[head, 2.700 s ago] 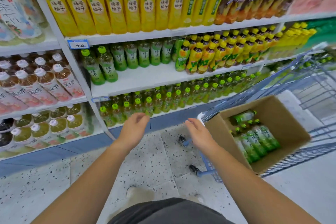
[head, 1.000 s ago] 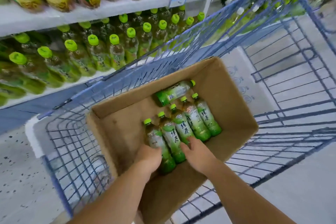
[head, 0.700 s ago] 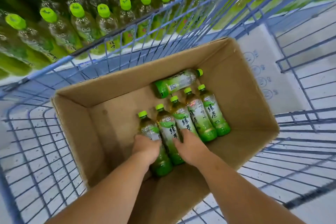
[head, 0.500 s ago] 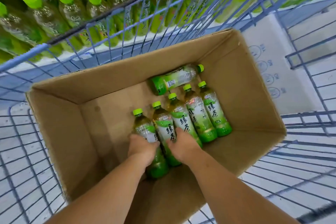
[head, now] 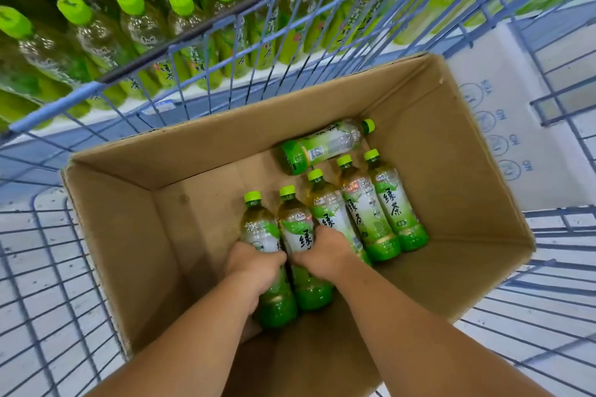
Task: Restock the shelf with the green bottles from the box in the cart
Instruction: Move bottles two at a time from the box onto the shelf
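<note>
Six green bottles [head: 362, 219] lie in the bottom of the cardboard box [head: 129, 235], all toward its right half. Five lie side by side in a row with their bright green caps pointing to the far wall, and the crosswise bottle [head: 322, 148] rests just beyond those caps, its own cap to the right.

The left grip [head: 254, 267] (the person's left hand) is curled round the lower half of the leftmost bottle [head: 259, 229], knuckles up, covering part of the label. The right grip [head: 324, 255] sits just beside it, almost touching. It curls over the lower part of the third bottle [head: 329, 216] and overlaps the edge of the second one, so its fingers appear closed on the third. All the bottles lie flat on the cardboard. Both bare forearms reach in over the near wall of the box.

The box stands open in a blue wire cart [head: 54, 108], with a flat white carton sheet [head: 483, 90] printed with round marks lying to its right on the cart's mesh. Beyond the cart's far side runs the shelf [head: 300, 65], where upright bottles of the same kind, shelf bottles [head: 180, 3], stand packed in rows. Pale speckled floor [head: 32, 267] shows through the mesh on the left
</note>
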{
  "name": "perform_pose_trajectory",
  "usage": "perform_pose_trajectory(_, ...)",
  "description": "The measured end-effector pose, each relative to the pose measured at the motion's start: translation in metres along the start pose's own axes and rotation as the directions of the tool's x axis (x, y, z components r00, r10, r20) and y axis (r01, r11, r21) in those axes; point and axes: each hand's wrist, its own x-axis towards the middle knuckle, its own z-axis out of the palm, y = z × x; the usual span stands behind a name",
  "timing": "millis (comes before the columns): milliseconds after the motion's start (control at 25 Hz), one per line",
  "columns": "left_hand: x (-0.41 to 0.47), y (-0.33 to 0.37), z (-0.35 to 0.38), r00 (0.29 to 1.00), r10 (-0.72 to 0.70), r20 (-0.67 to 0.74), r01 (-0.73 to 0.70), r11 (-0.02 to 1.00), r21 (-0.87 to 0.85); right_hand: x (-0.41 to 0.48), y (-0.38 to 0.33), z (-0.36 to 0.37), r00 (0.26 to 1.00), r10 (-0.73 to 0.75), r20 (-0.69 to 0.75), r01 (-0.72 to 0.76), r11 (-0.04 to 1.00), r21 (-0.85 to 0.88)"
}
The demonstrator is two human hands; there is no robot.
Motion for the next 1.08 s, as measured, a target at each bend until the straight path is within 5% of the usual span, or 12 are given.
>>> perform_pose_trajectory(280,-0.020,0.023,-0.038,0.996,0.087,0.007,-0.087,0.996,0.001,-0.027,0.005,-0.020,0.994,0.052,0.091,-0.087,0.889,0.450)
perform_pose_trajectory(480,-0.080,0.042,-0.081,0.981,0.170,0.094,-0.169,0.985,-0.015,-0.097,-0.015,-0.051,0.998,0.062,-0.024,-0.033,0.776,0.630)
perform_pose_trajectory(1080,-0.252,0.055,-0.247,0.773,0.574,0.270,-0.575,0.814,-0.085,-0.336,-0.121,-0.072,0.919,0.027,-0.394,0.235,0.763,0.602)
